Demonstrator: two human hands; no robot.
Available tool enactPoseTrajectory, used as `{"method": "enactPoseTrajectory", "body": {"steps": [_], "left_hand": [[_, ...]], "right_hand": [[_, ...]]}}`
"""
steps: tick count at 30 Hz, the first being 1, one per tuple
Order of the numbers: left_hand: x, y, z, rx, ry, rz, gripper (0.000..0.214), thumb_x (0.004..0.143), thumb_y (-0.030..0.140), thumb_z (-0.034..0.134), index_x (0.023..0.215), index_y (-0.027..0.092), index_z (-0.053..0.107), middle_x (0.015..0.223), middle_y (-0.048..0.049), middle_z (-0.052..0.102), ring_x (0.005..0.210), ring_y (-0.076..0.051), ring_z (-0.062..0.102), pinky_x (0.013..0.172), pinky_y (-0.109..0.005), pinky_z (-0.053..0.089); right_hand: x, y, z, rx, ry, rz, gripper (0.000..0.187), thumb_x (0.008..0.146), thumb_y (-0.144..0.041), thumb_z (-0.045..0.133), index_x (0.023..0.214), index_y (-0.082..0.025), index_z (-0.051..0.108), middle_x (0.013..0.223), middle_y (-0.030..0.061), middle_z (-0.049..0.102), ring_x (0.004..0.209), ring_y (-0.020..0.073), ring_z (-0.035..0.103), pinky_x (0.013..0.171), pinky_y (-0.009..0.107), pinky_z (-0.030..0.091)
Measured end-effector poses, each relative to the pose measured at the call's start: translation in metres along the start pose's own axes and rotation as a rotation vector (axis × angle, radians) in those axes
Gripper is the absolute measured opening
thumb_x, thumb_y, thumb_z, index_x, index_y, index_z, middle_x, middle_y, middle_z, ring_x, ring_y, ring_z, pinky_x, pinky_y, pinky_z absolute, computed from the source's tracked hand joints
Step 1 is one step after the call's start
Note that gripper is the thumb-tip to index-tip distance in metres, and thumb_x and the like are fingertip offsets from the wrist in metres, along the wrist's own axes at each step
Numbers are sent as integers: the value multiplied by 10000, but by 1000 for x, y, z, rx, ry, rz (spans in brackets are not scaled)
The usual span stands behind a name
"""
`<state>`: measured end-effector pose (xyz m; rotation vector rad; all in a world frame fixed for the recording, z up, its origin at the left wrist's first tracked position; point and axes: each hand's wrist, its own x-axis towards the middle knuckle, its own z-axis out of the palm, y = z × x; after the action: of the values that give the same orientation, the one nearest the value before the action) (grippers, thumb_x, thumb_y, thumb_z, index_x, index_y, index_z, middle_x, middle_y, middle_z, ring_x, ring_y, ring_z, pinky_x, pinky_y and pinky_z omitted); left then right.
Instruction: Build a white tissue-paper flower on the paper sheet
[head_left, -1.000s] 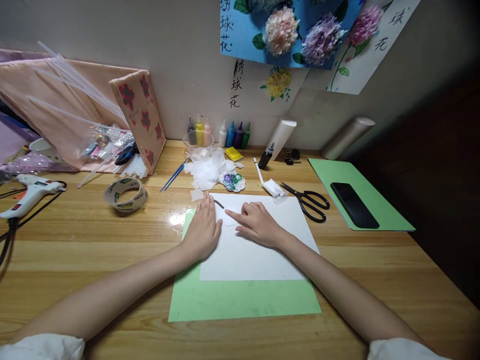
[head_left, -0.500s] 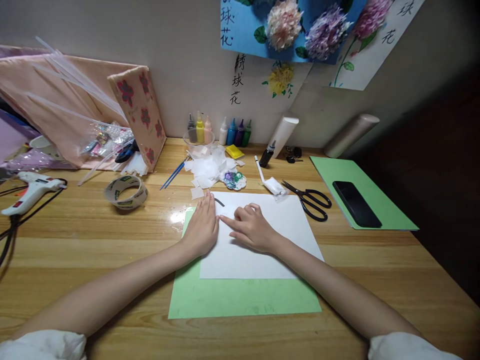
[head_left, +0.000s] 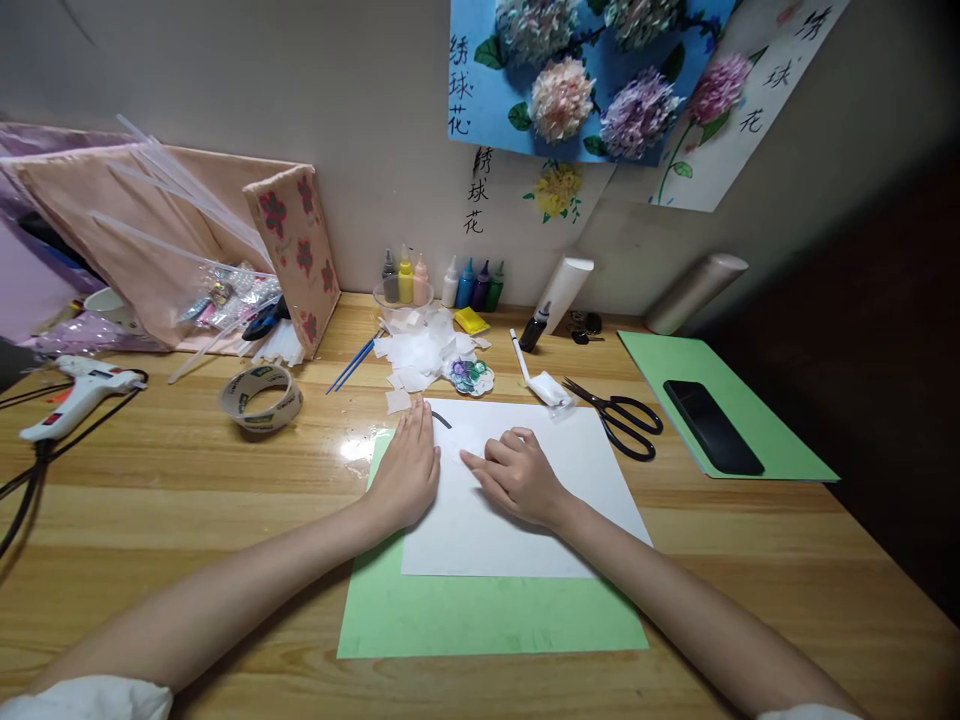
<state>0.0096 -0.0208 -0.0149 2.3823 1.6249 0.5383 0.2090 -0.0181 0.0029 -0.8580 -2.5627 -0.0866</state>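
Observation:
A sheet of white paper (head_left: 525,555) lies over a larger green sheet (head_left: 487,620) on the wooden table. My left hand (head_left: 406,468) rests flat along the paper's left edge, fingers together and straight, holding nothing. Over the left half of the paper is my right hand (head_left: 521,478). Its index finger and thumb stretch out to the left while the other fingers curl in, and it grips nothing. Whether its fingertip touches the paper, I cannot tell. Beside my left fingertips shows a short dark curved mark (head_left: 442,420), drawn or laid on.
Behind the paper lie white scraps (head_left: 415,350), a paint palette (head_left: 471,376) and blue sticks (head_left: 351,365). Black scissors (head_left: 626,420) flank its right corner. Tape (head_left: 261,398) and a glue gun (head_left: 79,395) sit left; a phone (head_left: 712,427) rests on green card at right.
My right hand has shifted a little to the right, away from my left hand. My left hand stays on the paper's edge. The view has tilted slightly upward.

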Motion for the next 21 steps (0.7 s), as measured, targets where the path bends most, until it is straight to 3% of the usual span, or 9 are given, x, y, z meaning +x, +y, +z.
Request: {"method": "enactPoseTrajectory", "body": {"steps": [11,15,18,21], "left_hand": [[-1,-3,3,4,49,25,572,900,215,297,1416,28,137,1481,-231,170,1389,-272,103,1102,-496,254],[-2,-2,1,21,83,78,554,894,177,308,1420,80,165,1492,-195,170,1392,-266,100,1100,-507,255],[-1,-2,-1,34,94,129,549,887,152,317,1419,110,191,1498,-175,168,1395,-256,99,1100,-507,256],[4,-8,-3,49,107,168,546,881,142,324,1415,130,216,1498,-160,182,1395,-253,113,1092,-517,267]], "right_hand": [[-3,5,0,111,23,50,268,900,-199,415,943,-183,679,632,14,568,660,146,445,768,331,317],[-2,26,-5,161,203,315,266,899,-211,409,1002,-183,653,721,39,571,734,173,489,718,316,365],[-7,54,-8,30,288,550,206,853,-260,487,984,-182,626,891,82,565,880,227,497,802,360,392],[-15,79,-7,-122,297,709,386,753,-325,605,1085,-142,532,1083,144,538,995,295,472,855,420,386]]}}
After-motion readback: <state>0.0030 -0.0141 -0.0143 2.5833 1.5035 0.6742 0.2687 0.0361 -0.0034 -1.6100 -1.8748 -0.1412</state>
